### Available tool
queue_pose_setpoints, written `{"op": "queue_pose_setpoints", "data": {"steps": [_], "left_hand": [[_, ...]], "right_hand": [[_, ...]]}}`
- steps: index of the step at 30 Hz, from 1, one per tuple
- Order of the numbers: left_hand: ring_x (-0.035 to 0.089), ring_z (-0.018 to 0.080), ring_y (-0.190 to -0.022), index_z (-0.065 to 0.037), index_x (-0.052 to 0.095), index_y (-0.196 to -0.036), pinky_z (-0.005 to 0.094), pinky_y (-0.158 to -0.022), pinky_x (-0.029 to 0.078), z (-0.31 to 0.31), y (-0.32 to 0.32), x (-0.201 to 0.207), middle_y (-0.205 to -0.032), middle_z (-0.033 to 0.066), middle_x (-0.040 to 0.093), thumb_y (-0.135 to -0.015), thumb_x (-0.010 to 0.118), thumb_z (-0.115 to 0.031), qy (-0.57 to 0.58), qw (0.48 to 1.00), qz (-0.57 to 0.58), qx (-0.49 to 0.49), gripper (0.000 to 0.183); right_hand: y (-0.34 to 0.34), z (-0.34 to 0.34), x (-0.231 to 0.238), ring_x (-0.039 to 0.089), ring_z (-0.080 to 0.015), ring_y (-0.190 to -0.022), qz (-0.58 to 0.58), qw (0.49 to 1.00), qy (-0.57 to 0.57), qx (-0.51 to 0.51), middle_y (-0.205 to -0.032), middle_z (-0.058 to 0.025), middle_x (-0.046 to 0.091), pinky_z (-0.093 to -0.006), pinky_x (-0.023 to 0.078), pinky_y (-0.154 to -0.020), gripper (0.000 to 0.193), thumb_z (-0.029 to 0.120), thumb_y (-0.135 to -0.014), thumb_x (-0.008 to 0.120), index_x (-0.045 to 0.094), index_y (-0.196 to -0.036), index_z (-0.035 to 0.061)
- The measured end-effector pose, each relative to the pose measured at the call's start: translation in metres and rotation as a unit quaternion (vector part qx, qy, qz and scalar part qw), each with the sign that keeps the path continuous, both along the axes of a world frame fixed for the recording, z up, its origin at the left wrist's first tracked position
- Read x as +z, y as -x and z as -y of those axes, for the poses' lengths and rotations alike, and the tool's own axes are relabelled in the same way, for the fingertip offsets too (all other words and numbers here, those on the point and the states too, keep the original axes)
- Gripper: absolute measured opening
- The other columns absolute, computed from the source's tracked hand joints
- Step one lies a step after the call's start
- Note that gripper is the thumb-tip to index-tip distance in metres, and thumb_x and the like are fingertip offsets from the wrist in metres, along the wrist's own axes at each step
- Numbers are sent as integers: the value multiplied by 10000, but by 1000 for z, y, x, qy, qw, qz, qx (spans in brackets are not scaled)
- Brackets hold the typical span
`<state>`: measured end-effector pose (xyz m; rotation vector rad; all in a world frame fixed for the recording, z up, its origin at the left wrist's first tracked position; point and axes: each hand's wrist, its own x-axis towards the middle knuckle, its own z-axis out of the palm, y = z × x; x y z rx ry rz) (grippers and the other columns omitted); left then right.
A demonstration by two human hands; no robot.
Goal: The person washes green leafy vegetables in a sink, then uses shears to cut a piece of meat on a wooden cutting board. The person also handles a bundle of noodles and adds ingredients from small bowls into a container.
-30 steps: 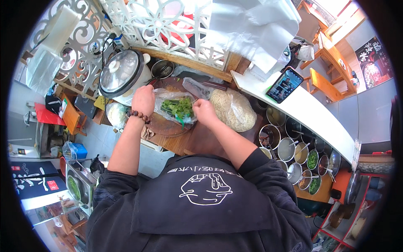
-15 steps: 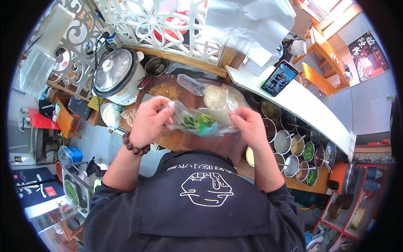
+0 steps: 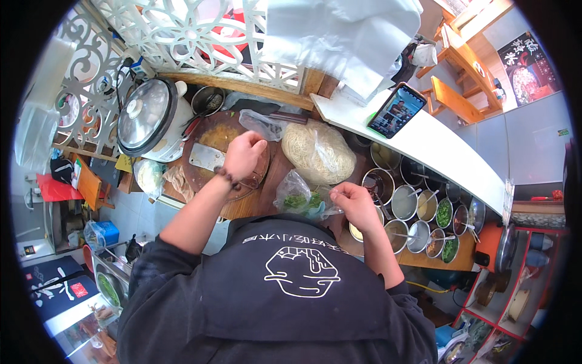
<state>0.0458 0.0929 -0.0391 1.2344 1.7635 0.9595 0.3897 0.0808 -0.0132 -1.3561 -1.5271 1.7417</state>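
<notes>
My right hand (image 3: 354, 203) pinches the edge of a clear plastic bag (image 3: 290, 187) holding green leaves (image 3: 303, 201) and something pale blue, low over the counter against my apron. Curled up, my left hand (image 3: 244, 155) with a bead bracelet (image 3: 227, 178) on its wrist is above the round chopping board (image 3: 253, 177), apart from the bag of greens. Its fingertips are hidden, so I cannot see whether they hold anything. A metal cleaver blade (image 3: 206, 158) lies on the board beside this hand. Just right of the hand sits a big plastic bag of pale noodles (image 3: 318, 151).
A large lidded cooker (image 3: 145, 115) stands at the back left. Several metal pots with spoons and chopped greens (image 3: 444, 212) line the right side. A phone (image 3: 397, 110) leans on the white ledge (image 3: 448, 148). White plastic bags (image 3: 345, 36) hang at the back.
My left hand has let go of the bag of greens and moved up over the board. My right hand has lowered the bag toward me. The view has shifted slightly.
</notes>
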Motion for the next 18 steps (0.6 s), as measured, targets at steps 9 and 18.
{"op": "queue_pose_setpoints", "data": {"steps": [9,18], "left_hand": [[692,413,-971,9,698,-1153,474,-866,553,-77,-25,-70,-1047,229,728,-862,737,-160,-63,967,-238,-65,340],[721,367,-878,-31,740,-955,443,-806,574,-64,-15,-65,-933,170,749,-878,712,-110,-108,964,-240,-43,114]], "right_hand": [[-1,-8,9,599,-60,-807,-7,998,62,4,-915,3,703,-233,480,-724,129,67,-975,682,707,-1066,-20],[-6,-8,4,600,-68,-739,-19,999,40,-19,-844,-1,693,-262,497,-664,146,117,-962,690,714,-1010,-19]]}}
